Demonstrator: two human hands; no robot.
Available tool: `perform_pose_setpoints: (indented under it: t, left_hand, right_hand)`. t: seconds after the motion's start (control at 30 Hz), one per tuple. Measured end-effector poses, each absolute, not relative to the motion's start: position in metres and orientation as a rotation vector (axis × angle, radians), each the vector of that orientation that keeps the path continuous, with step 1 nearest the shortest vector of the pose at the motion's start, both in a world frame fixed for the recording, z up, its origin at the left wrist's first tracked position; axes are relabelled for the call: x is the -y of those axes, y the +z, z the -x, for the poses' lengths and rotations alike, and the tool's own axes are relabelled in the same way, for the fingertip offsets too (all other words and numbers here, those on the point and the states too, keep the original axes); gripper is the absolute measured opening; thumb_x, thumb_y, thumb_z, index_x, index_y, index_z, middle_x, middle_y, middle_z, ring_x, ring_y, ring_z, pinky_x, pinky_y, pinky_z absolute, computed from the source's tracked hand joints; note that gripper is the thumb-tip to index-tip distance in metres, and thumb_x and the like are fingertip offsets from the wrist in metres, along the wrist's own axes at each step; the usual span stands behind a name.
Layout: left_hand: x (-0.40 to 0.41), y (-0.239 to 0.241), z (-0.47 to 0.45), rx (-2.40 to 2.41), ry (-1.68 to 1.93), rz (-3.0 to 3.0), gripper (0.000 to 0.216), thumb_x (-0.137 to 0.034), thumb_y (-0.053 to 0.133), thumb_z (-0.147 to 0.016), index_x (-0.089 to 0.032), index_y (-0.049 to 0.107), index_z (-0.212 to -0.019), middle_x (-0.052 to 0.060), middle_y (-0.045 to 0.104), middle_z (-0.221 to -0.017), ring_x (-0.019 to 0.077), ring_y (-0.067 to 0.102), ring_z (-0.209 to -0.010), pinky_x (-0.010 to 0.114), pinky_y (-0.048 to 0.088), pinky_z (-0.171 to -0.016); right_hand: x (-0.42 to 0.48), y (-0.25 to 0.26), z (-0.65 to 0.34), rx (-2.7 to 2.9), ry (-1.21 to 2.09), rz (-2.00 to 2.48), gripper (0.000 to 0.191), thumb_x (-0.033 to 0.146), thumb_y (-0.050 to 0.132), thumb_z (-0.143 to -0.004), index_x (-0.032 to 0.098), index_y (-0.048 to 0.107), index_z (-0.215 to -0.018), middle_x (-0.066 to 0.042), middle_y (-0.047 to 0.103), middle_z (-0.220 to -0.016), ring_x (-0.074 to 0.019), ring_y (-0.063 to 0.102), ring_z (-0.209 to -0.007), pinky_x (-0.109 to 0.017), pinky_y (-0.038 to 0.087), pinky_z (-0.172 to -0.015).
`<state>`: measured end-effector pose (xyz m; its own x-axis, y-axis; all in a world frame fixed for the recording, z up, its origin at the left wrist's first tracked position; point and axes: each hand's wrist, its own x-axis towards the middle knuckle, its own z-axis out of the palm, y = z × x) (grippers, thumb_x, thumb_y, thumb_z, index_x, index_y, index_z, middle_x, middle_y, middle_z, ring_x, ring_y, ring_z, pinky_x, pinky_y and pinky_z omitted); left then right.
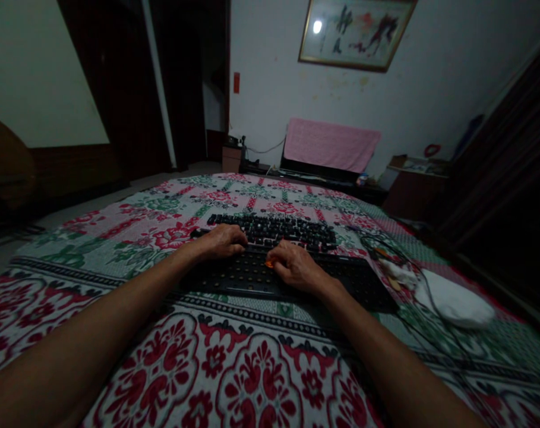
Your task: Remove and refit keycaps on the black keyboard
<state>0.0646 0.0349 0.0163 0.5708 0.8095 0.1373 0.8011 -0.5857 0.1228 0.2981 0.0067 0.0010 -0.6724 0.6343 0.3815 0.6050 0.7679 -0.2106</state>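
At the frame's centre, the left hand rests by the far edge of the black keyboard base, seemingly steadying it, its grip unclear, while the right hand pinches a small orange item over it, dark keycaps ranged behind, apparently within reach.

Right hand has got an orange thing over a keyboard base, mid-frame. Left hand is just left, by black keycaps.

matt plastic keyboard base, plastic keys, matt cloth spread, glossy framed picture
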Motion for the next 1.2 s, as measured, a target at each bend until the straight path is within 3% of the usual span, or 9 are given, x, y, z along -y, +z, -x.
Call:
perform_pose_setpoints:
  t: [0.53, 1.2]
  left_hand:
    - [-0.035, 0.016, -0.064, -1.395, 0.272, -2.771, 0.029, -0.03, 0.046, -0.075, -0.021, 0.063, -0.096, 0.003, 0.06, -0.093, 0.0141, 0.056, -0.085, 0.021, 0.04, -0.074]
    - [-0.036, 0.016, -0.064, -1.387, 0.29, -2.759, 0.028, -0.03, 0.047, -0.074, -0.021, 0.063, -0.096, 0.003, 0.061, -0.092, 0.0149, 0.056, -0.084, 0.022, 0.04, -0.072]
  right_hand:
    - [-0.002, 0.005, -0.295, 2.54, 0.172, 0.963, 0.018, 0.012, 0.046, -0.074, 0.017, 0.061, -0.084, -0.003, 0.054, -0.078, -0.0114, 0.049, -0.069, -0.022, 0.036, -0.064]
    - [0.009, 0.011, -0.29, 2.638, 0.035, 0.869, 0.018, 0.015, 0.046, -0.079, 0.019, 0.061, -0.088, -0.003, 0.048, -0.081, -0.0137, 0.043, -0.076, -0.026, 0.03, -0.069]
